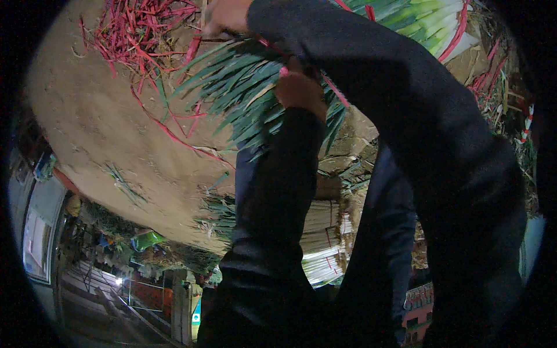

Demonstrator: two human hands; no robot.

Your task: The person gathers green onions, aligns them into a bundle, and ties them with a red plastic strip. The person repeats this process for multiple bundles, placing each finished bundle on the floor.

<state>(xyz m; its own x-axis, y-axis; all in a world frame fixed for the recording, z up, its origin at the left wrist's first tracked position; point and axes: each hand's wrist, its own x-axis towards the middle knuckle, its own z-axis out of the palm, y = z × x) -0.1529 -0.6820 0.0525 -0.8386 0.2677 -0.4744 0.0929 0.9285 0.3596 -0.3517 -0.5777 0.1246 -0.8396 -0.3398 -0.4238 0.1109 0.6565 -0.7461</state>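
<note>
A bundle of green-onion-like stalks lies before me, its long dark green leaves (pixel 243 82) fanned out to the left. My left hand (pixel 301 92) rests against these leaves with bent fingers, and a bit of red strip (pixel 283 71) shows at its fingertips. Crossing above it, my right arm reaches left; my right hand (pixel 228 17) is blurred at the top, beside the leaf tips. What its fingers hold is unclear. A red strip (pixel 335 90) runs over the bundle by the right sleeve, which hides the bundle's other end.
A tangle of red strips (pixel 139 35) lies at upper left on brown ground (pixel 109 113). Another tied bundle with pale stalks (pixel 435 30) is at upper right. White-stalked bundles (pixel 322 248) lie behind, between my legs. Loose leaves (pixel 126 185) are scattered on the left.
</note>
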